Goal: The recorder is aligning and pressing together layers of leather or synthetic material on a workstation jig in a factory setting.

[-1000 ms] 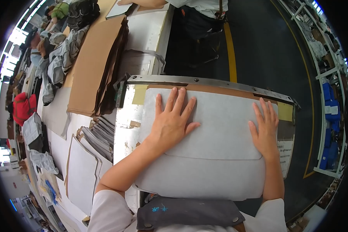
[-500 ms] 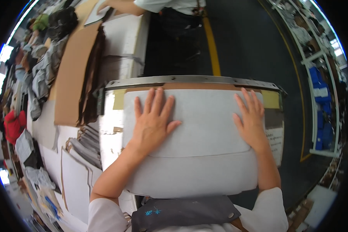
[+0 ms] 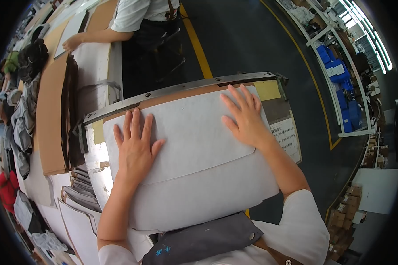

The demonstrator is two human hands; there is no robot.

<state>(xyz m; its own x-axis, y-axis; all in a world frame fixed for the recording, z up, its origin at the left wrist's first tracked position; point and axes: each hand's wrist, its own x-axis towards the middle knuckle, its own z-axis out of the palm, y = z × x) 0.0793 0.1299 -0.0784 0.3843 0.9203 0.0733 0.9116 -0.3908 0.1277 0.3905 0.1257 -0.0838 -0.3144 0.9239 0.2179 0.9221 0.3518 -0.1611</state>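
A large pale grey sheet (image 3: 194, 132) with rounded corners lies flat in front of me, its near part reaching toward my dark apron (image 3: 208, 240). A curved edge crosses it, so it looks layered or folded. My left hand (image 3: 137, 150) rests flat on its left side, fingers spread. My right hand (image 3: 243, 117) presses flat near its far right corner, fingers a little apart. Along the far edge, a brown strip (image 3: 181, 98) shows between the sheet and a metal bar (image 3: 177, 90) with screws. Yellow patches (image 3: 267, 90) sit at both ends by the bar.
To the left stand a stack of brown boards (image 3: 53, 119) and several grey-white pieces (image 3: 77, 221). A co-worker's arm (image 3: 97, 36) reaches over the far table. Shelving with blue bins (image 3: 338, 70) lines the right side, beyond a floor with yellow lines (image 3: 197, 42).
The whole view has turned, so the bar and sheet now appear tilted and shifted left. Both my hands stay flat on the sheet. The co-worker's arm shows more fully.
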